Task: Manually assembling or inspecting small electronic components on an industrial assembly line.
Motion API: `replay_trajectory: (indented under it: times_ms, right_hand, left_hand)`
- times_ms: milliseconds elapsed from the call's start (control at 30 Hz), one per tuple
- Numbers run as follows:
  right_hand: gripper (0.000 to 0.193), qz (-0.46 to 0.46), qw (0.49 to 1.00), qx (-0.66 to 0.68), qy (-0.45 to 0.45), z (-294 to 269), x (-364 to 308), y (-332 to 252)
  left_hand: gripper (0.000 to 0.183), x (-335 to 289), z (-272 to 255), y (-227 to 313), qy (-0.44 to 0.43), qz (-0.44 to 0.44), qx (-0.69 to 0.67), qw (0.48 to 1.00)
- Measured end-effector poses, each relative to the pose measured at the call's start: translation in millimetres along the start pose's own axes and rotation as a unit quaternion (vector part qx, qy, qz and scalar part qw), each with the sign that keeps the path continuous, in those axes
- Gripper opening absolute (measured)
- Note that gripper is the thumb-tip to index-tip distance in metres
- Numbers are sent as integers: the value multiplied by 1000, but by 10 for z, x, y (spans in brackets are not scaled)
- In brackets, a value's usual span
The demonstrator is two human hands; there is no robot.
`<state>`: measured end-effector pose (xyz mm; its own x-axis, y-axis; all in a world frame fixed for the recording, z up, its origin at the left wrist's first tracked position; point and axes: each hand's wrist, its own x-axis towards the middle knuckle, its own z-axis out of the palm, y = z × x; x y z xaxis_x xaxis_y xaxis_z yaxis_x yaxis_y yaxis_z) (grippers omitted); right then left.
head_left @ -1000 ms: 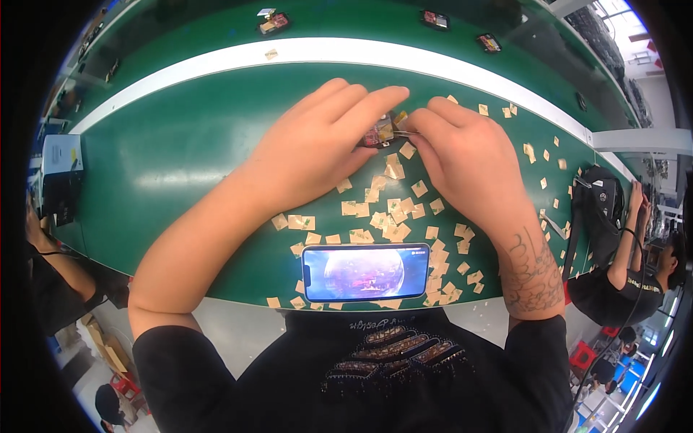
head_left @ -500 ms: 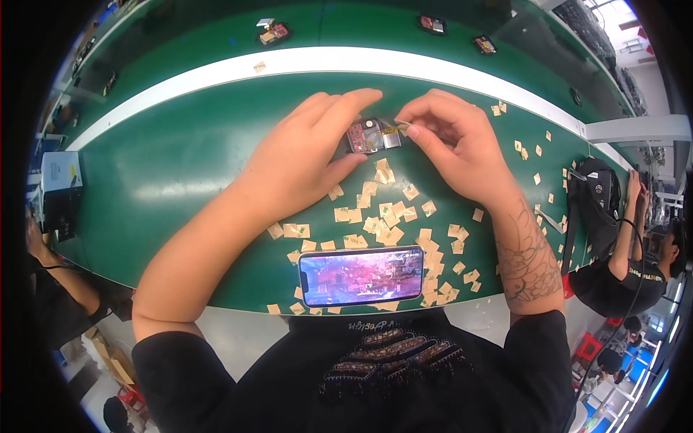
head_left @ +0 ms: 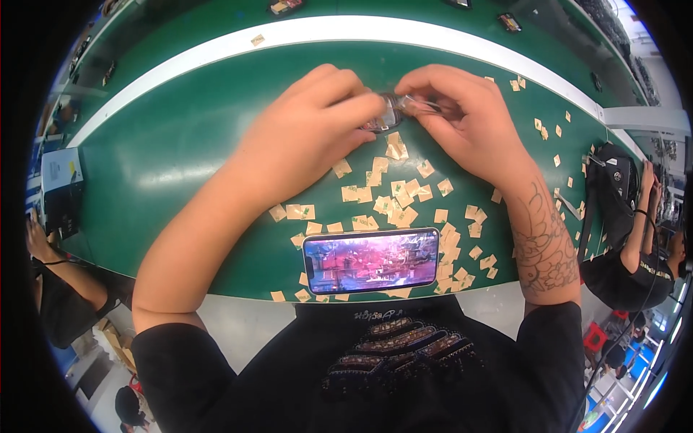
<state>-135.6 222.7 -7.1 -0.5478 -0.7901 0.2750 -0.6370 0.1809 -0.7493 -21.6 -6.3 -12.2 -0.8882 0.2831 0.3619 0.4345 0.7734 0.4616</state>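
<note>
A small dark electronic device (head_left: 391, 117) with its inside exposed lies on the green table, between my two hands. My left hand (head_left: 317, 119) closes over its left side, the fingers covering much of it. At the device's right edge, my right hand (head_left: 465, 108) pinches a small, shiny, silvery flat piece (head_left: 422, 105); blur hides its exact kind. Below the hands, many tan adhesive squares (head_left: 397, 148) are scattered on the table. A phone (head_left: 372, 261) with a colourful picture on its screen lies at the near edge, partly over some squares.
A white strip (head_left: 317, 30) runs along the table's far side, with other opened devices (head_left: 509, 23) beyond it. A black bag (head_left: 617, 180) and tweezers (head_left: 569, 206) lie at the right. A box (head_left: 61, 173) stands far left. Co-workers' arms (head_left: 642, 209) show at both sides.
The view has shifted, so the table's contents sit differently in it. My left fingers have curled down over the device. The silvery piece now shows between my right fingers, at the device's edge.
</note>
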Motion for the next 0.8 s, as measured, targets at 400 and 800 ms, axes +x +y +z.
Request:
replay_trajectory:
  times_ms: [400, 800]
  right_hand:
    - [25, 26, 999, -32, -33, -134, -16, -86]
    - [15, 4, 998, -68, 11, 131, -23, -168]
  left_hand:
    - [34, -20, -5, 12, -1, 50, 49, 998]
    - [38, 13, -17, 44, -8, 41, 37, 998]
